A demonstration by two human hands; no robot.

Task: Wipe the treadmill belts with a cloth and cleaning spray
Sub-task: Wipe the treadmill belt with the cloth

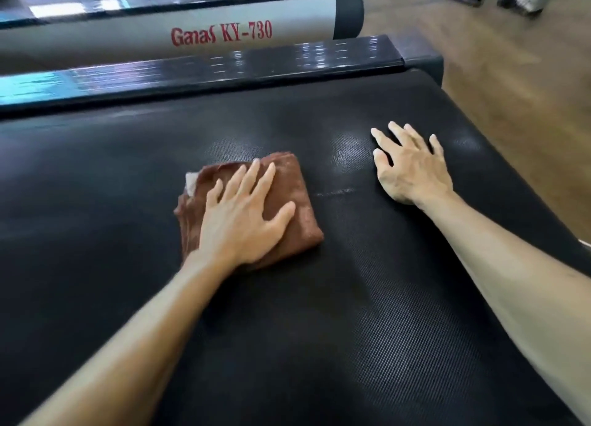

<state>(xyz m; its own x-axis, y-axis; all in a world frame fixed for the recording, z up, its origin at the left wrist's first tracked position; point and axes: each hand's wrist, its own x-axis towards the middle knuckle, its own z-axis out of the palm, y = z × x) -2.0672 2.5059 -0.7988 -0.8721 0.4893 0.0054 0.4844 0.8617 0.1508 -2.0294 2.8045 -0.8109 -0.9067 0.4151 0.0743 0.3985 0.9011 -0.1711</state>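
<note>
Black textured belt (319, 297) bears a brown cloth (287, 208) (folded).

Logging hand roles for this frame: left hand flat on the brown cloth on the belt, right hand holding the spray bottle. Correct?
Not quite. The right hand holds nothing: it rests open, fingers spread, on the belt, and no spray bottle is in sight. The rest stands: the left hand presses flat on the brown cloth. The head view shows it.

— What do we see of our own body here?
— Our left hand (238, 224) and right hand (411, 166), both bare: no gloves, rings or watch.
— And sleeves?
— Our forearms are uncovered as far as the frame shows.
</note>
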